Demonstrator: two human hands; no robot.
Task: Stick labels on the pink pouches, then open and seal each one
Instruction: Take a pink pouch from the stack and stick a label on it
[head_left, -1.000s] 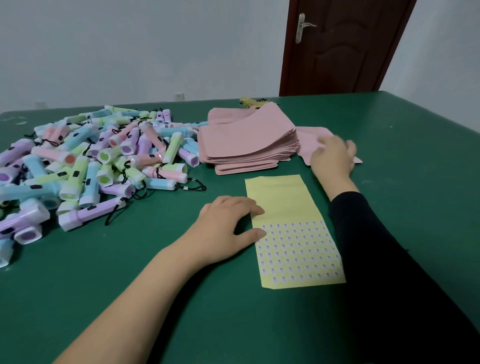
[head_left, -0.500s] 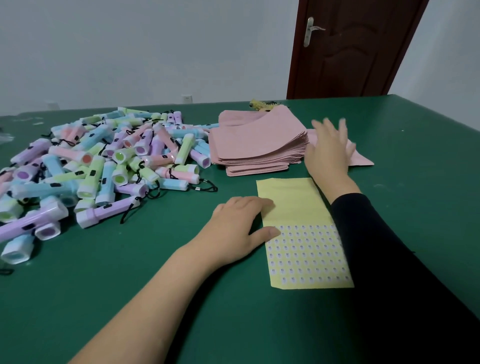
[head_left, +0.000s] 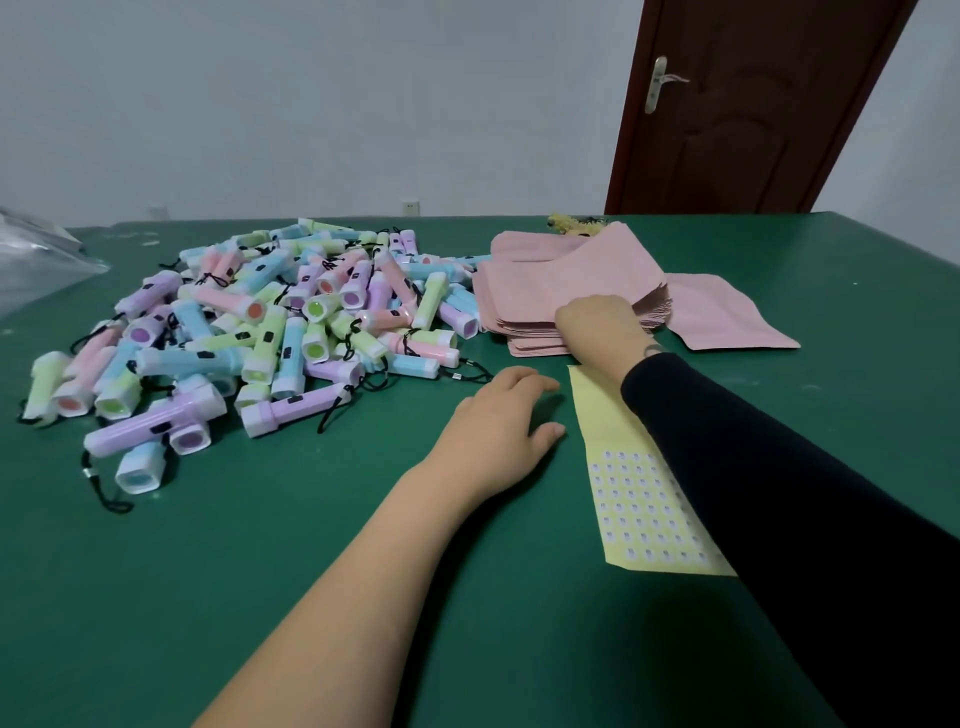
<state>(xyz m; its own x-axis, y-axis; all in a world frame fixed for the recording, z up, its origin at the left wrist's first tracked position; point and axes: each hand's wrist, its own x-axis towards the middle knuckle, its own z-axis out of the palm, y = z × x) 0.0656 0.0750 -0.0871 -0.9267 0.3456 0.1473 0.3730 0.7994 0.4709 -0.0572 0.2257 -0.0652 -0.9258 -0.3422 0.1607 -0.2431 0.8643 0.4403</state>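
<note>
Pink pouches (head_left: 566, 291) lie in a thick stack straight ahead of my right hand (head_left: 597, 325), which has its fingers curled down onto the stack's near edge. It looks like a pinch on the top few, though my knuckles hide the fingertips and I cannot tell how many are caught. One loose pouch (head_left: 727, 317) lies flat just to the right of that hand. My left hand (head_left: 498, 431) rests palm down on the surface (head_left: 260, 571), fingers loose and holding nothing, its thumb just short of the label sheet (head_left: 602, 410), which lies between my two forearms.

These pouches are thin and slippery against each other, so I judge the likeliest slip is lifting several at once, or dragging the stack toward me and fanning it out. My right sleeve lies across the label sheet, and with nothing pinning the sheet down, pulling that arm back could slide it or scuff labels loose. The heap of flashlights (head_left: 270, 332) beyond my left hand is near enough to the stack to be nudged.

Half a second ago my right hand was spread flat over the loose pouch; it has since crossed leftward to the stack's edge and curled. My left hand then lay on the sheet's left edge; now it is off it.
</note>
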